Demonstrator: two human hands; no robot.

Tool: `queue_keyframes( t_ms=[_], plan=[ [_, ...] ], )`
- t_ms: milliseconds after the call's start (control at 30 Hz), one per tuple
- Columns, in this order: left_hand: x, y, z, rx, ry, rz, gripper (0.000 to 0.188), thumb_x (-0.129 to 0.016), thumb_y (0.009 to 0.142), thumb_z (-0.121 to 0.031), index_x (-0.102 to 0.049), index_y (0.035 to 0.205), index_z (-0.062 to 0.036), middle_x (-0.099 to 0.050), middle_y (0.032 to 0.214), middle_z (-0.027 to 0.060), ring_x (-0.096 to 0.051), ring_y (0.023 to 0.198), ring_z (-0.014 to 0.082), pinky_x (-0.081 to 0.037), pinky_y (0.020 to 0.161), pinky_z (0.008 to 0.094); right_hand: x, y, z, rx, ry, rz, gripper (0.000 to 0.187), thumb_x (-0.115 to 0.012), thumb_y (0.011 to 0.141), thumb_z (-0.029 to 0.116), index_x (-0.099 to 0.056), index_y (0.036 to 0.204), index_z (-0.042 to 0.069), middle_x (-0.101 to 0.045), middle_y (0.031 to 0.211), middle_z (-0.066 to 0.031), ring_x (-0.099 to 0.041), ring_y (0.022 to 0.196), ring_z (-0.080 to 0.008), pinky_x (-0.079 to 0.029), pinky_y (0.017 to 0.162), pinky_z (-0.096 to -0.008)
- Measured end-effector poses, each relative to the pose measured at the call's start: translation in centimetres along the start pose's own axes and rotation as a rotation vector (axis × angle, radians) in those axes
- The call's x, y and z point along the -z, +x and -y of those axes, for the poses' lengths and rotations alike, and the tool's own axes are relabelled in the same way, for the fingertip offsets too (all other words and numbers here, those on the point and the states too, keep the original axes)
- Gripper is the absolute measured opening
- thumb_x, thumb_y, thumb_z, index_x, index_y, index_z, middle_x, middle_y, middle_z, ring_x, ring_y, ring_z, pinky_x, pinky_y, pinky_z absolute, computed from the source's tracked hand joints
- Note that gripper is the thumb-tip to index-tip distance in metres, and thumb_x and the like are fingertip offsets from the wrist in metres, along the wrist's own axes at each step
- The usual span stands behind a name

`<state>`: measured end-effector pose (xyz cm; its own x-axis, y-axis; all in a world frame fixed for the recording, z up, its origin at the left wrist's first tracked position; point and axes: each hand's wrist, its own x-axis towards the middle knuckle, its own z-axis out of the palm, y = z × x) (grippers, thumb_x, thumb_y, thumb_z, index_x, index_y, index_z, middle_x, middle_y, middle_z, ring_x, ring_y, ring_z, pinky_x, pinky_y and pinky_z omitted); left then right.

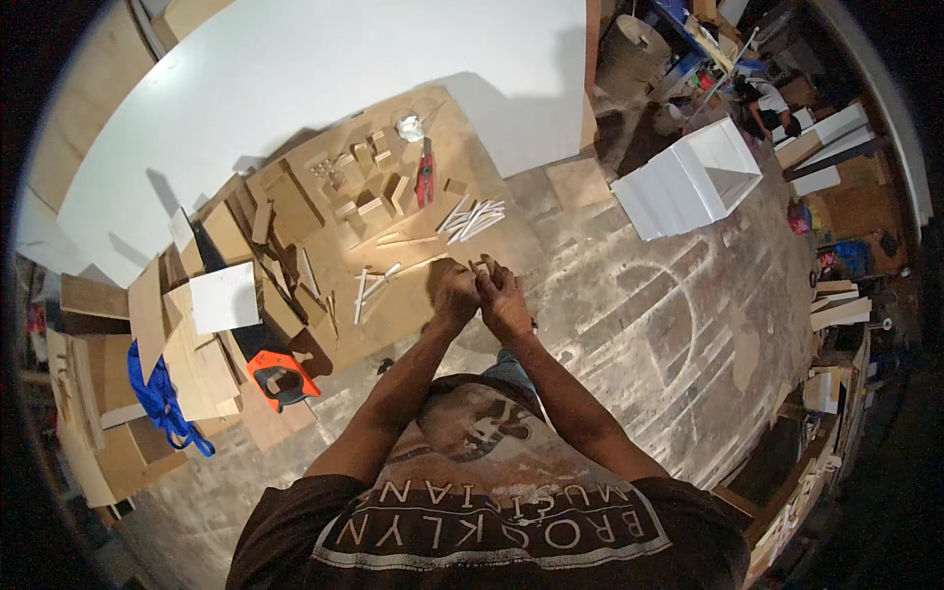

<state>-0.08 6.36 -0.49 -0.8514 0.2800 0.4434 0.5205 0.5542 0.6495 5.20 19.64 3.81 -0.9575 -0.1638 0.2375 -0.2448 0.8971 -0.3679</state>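
My left hand point(455, 292) and my right hand point(502, 293) meet over the near right edge of the brown work board point(393, 339). Both are closed, fingertips together around something small that they mostly hide; I cannot make out what it is. Just beyond them lies a loose pile of thin white sticks point(474, 220). Farther off are red-handled pliers point(425, 179), several small wooden blocks point(370, 206) and a crumpled clear wrapping point(409, 126). Left of my hands, more white strips point(372, 285) rest on the board beside slim wooden slivers point(406, 240).
An orange-handled saw point(279, 381) lies at the board's left, near wood offcuts point(202, 369), a white square panel point(224, 298) and a blue strap point(157, 398). A large white panel point(344, 49) stands behind. To the right are a white box point(678, 187) and another person point(769, 103).
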Motion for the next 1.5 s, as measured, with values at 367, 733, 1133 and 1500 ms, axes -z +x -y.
queue_keyframes(
  t_ms=[367, 733, 1133, 1500],
  plan=[
    [-1.4, -0.5, 1.7, -0.044, -0.020, -0.050, 0.010, -0.064, 0.074, -0.004, -0.062, 0.065, -0.0013, -0.061, 0.072, 0.0220, -0.061, 0.072, 0.0422, -0.049, 0.070, 0.0529, 1.3, 0.0, -3.4, -0.104, -0.007, 0.035, 0.058, -0.062, 0.094, 0.014, -0.048, 0.151, 0.015, -0.057, 0.124, -0.0270, -0.055, 0.113, -0.0449, -0.044, 0.101, -0.0538],
    [-0.7, 0.4, 1.2, -0.133, 0.023, -0.153, 0.011, -0.067, 0.070, -0.008, -0.060, 0.061, -0.0056, -0.058, 0.068, 0.0181, -0.059, 0.072, 0.0389, -0.043, 0.068, 0.0528, 1.3, 0.1, -3.8, -0.198, -0.027, -0.012, 0.055, -0.060, 0.091, 0.007, -0.055, 0.145, 0.020, -0.056, 0.130, -0.0258, -0.055, 0.112, -0.0446, -0.045, 0.100, -0.0566],
    [-0.7, -0.2, 0.5, 0.031, -0.011, -0.021, 0.010, -0.065, 0.075, -0.004, -0.062, 0.066, -0.0025, -0.063, 0.073, 0.0224, -0.061, 0.073, 0.0426, -0.049, 0.071, 0.0519, 0.0, -0.6, -2.3, -0.072, 0.049, -0.087, 0.055, -0.059, 0.091, 0.006, -0.058, 0.144, 0.020, -0.055, 0.142, -0.0218, -0.056, 0.114, -0.0403, -0.043, 0.101, -0.0528],
    [-0.8, -1.2, 1.1, 0.006, 0.103, 0.025, 0.006, -0.066, 0.074, -0.004, -0.065, 0.075, 0.0013, -0.061, 0.080, 0.0209, -0.062, 0.082, 0.0415, -0.053, 0.077, 0.0490, 0.9, -1.7, -2.4, -0.030, 0.008, 0.092, 0.062, -0.058, 0.094, 0.012, -0.046, 0.155, 0.016, -0.049, 0.149, -0.0226, -0.049, 0.125, -0.0428, -0.039, 0.107, -0.0545]
  ],
)
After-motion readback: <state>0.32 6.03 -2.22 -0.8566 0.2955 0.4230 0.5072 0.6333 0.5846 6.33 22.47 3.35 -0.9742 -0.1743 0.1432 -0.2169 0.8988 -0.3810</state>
